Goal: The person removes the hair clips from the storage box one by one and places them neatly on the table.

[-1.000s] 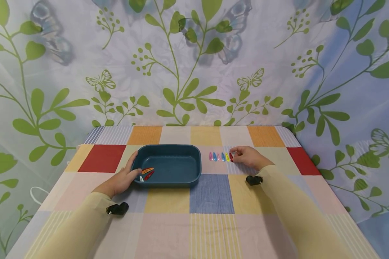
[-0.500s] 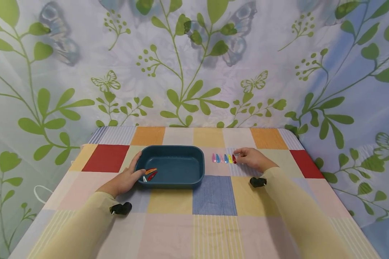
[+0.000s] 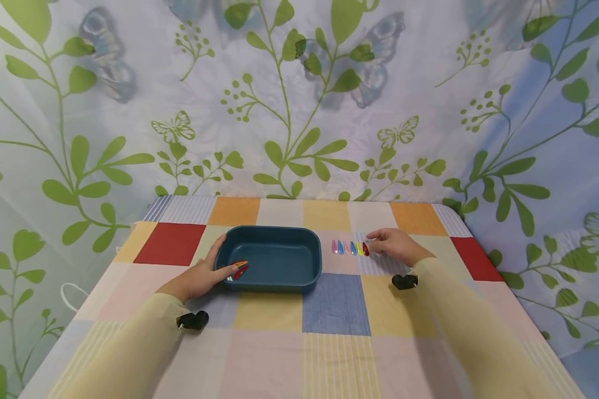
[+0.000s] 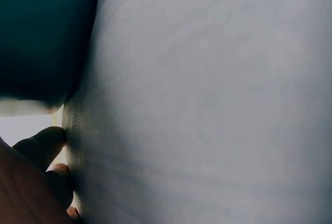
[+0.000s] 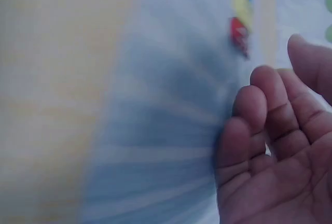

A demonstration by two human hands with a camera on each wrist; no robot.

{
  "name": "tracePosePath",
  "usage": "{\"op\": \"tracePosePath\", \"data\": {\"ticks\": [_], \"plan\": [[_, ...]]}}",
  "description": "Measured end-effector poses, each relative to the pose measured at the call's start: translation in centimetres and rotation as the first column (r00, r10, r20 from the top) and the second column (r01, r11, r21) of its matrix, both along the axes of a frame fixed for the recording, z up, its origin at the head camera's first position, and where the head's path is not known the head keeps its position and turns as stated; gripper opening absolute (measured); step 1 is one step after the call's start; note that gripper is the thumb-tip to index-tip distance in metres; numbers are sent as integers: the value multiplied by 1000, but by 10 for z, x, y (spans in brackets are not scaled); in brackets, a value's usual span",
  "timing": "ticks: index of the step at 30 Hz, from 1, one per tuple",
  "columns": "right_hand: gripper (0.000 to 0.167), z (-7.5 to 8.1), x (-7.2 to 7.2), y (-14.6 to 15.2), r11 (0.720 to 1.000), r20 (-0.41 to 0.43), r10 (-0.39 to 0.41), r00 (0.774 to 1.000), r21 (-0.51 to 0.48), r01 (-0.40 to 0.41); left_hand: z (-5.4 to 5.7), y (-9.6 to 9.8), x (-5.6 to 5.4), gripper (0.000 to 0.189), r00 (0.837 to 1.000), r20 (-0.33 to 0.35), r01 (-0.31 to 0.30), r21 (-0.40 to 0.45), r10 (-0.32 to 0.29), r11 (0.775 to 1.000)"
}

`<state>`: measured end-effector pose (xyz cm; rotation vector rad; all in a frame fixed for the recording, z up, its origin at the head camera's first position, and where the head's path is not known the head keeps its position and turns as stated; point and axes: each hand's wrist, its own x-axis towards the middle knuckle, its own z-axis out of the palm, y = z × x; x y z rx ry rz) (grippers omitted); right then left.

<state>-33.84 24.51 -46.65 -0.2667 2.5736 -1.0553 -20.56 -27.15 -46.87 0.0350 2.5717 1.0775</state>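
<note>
My left hand (image 3: 199, 277) holds the left end of a dark teal rectangular dish (image 3: 279, 287), fingers along its outer wall and thumb reaching over the near corner. Inside that corner lie an orange snap hair clip (image 3: 242, 263) and a red one (image 3: 241, 272), partly under the thumb; a white one (image 3: 231, 279) barely shows. Right of the dish, several snap hair clips form a row: pink, blue, pale pink, blue (image 3: 353, 247), yellow (image 3: 359, 248) and red (image 3: 366, 249). Beside the red end clip is my right hand (image 3: 396, 245), fingers loosely bent; its wrist view shows nothing in them.
A patchwork-patterned cloth (image 3: 336, 305) covers the table. Behind it hangs a leaf-and-butterfly curtain (image 3: 279, 100). A white cable (image 3: 70, 296) loops beyond the table's left edge. Dark wrist mounts sit on both sleeves.
The right fingers have come away slightly from the red end clip, which stays in the row. The left thumb has slid further over the clips in the dish. The head view has shifted slightly.
</note>
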Motion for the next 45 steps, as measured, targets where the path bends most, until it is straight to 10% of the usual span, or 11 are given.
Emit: {"op": "tracePosePath", "data": {"ticks": [11,19,45], "plan": [[45,50,-7,-55,992,-91,105,990,-53,-110,-1,5,-1,105,1000,-16,13,-20,-14,1000],[41,72,0,-133,956,-174,282,943,-36,-293,0,6,-6,106,1000,-11,0,-28,0,1000],[36,44,17,-293,767,-136,641,755,129,-628,-2,0,1,103,1000,-9,-17,-27,16,999]]}}
